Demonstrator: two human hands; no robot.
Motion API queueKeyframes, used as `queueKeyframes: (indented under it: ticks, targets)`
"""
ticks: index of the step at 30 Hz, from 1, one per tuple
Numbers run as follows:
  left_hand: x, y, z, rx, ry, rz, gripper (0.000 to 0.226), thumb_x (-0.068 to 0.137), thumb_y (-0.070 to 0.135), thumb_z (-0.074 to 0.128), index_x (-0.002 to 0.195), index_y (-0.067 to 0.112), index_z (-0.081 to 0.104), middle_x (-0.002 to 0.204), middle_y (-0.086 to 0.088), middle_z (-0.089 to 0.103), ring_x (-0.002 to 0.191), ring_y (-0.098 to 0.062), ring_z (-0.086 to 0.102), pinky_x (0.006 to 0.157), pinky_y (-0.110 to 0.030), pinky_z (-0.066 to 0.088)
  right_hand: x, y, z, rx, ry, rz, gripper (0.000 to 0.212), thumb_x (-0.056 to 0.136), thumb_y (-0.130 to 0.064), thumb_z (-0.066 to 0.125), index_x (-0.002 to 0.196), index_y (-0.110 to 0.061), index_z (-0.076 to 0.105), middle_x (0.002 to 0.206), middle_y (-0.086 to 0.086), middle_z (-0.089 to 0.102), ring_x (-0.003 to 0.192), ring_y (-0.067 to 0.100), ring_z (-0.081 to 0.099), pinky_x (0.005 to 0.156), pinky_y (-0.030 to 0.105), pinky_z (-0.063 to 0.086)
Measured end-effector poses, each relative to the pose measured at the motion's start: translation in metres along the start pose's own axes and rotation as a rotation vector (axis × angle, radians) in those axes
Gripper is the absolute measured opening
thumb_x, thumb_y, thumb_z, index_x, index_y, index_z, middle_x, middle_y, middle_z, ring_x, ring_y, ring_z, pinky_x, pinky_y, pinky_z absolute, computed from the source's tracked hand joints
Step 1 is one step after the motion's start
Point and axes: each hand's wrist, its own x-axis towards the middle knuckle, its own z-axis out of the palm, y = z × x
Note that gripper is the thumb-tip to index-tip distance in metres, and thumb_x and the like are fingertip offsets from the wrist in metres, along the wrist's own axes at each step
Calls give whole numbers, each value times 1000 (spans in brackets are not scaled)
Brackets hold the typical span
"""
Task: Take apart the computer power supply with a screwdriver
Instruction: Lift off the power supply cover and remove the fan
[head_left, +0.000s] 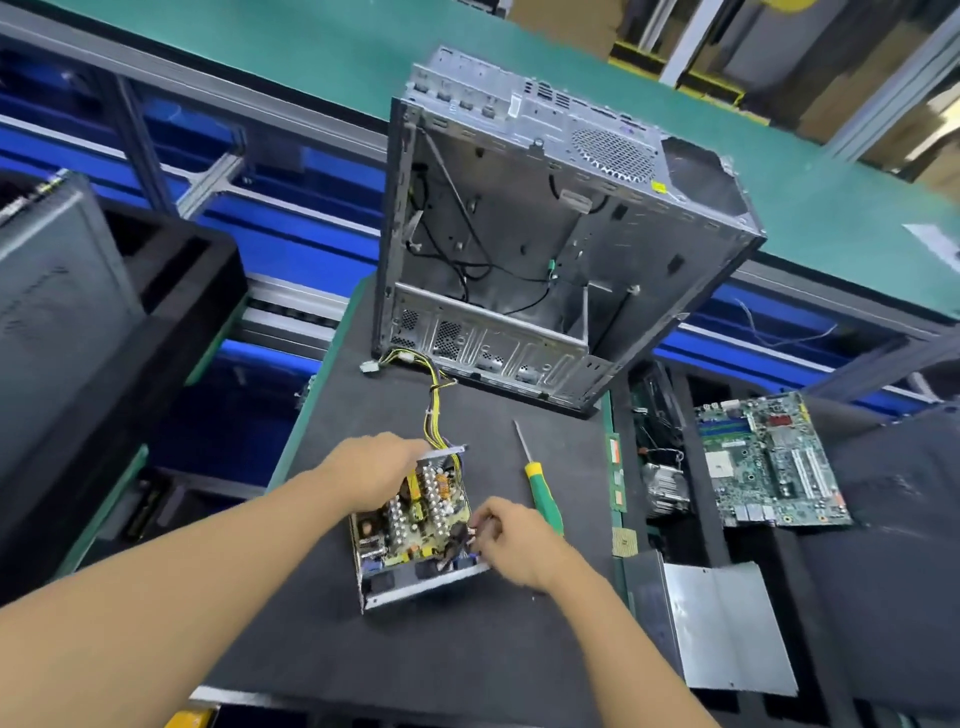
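Note:
The power supply (415, 540) lies open on the dark work mat, its cover off and its circuit board with capacitors and coils showing. Its yellow and black cable bundle (435, 410) runs up toward the computer case. My left hand (371, 470) grips the far left edge of the metal housing. My right hand (511, 538) pinches something at the board's right side, near the wires; what it pinches is hidden by the fingers. The screwdriver (540, 486), green and yellow handled, lies on the mat just right of the power supply, in neither hand.
An emptied computer case (545, 234) stands on its side at the mat's far end. A motherboard (769, 462) and a heatsink (665, 486) lie to the right, a flat metal cover panel (727, 629) at the near right. Black trays sit at the left.

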Motion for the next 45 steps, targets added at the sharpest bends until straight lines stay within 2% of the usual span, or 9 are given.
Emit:
queueKeyframes:
  ticks: [4, 10, 13, 17, 24, 28, 36, 41, 45]
  targets:
    - [25, 21, -6, 152, 6, 179, 47, 93, 4, 42, 123, 40, 52, 111, 1, 66, 96, -29, 64, 67, -34, 39, -6, 16, 6, 0, -16, -9, 23, 87, -10, 53, 100, -25, 64, 82, -7, 61, 60, 3, 56, 65, 24, 51]
    - [23, 31, -2, 40, 188, 356, 50, 89, 9, 47, 130, 35, 55, 131, 16, 56, 120, -11, 51, 98, -36, 40, -12, 32, 24, 99, -165, -24, 14, 83, -24, 73, 96, -22, 67, 85, -10, 62, 63, -1, 52, 77, 21, 49]
    - [-1, 23, -6, -18, 353, 458, 26, 83, 20, 53, 105, 31, 60, 106, 14, 55, 99, -13, 53, 83, -34, 42, -11, 31, 31, 156, -146, -47, 17, 85, -30, 74, 96, -22, 64, 85, -6, 62, 64, 5, 49, 71, 22, 45]
    - [-29, 17, -7, 138, -40, 260, 25, 79, 59, 45, 82, 34, 46, 77, 16, 53, 76, -10, 56, 59, -29, 36, -9, 28, 34, 42, -51, -109, 16, 85, -41, 71, 88, -27, 64, 80, -11, 59, 67, 8, 49, 67, 25, 42]
    - [-42, 10, 5, -6, -274, 115, 27, 88, 67, 55, 92, 42, 64, 95, 14, 56, 95, -11, 57, 77, -33, 48, -7, 34, 41, 539, -19, 8, 21, 97, -9, 56, 79, -19, 61, 79, 1, 63, 68, 13, 68, 74, 35, 59]
    - [-43, 8, 16, -38, -136, 78, 39, 95, 62, 47, 69, 34, 51, 81, 11, 57, 81, -12, 57, 62, -30, 43, -5, 31, 57, 506, 105, 53, 22, 100, -14, 50, 79, -21, 55, 72, 1, 60, 60, 10, 64, 66, 33, 59]
    - [-51, 6, 26, -16, 56, 52, 45, 90, 69, 41, 78, 32, 63, 79, 15, 59, 79, -5, 56, 64, -27, 50, -14, 50, 64, 374, 82, -29, 27, 84, -9, 68, 84, -34, 56, 81, -7, 61, 63, 1, 55, 72, 21, 52]
    - [-51, 24, 27, 76, 500, 363, 34, 92, 47, 43, 73, 26, 63, 75, 12, 49, 71, -15, 50, 60, -29, 39, -12, 45, 68, 74, 214, -171, 13, 84, -12, 68, 96, -16, 65, 90, -4, 58, 78, 10, 56, 78, 33, 52]
    - [-46, 43, 36, 171, 370, 665, 16, 91, 39, 53, 93, 30, 66, 98, 8, 55, 92, -17, 52, 78, -35, 44, -15, 41, 72, -18, 251, -268, 25, 85, -13, 62, 108, -17, 67, 109, 0, 62, 101, 21, 58, 84, 37, 49]
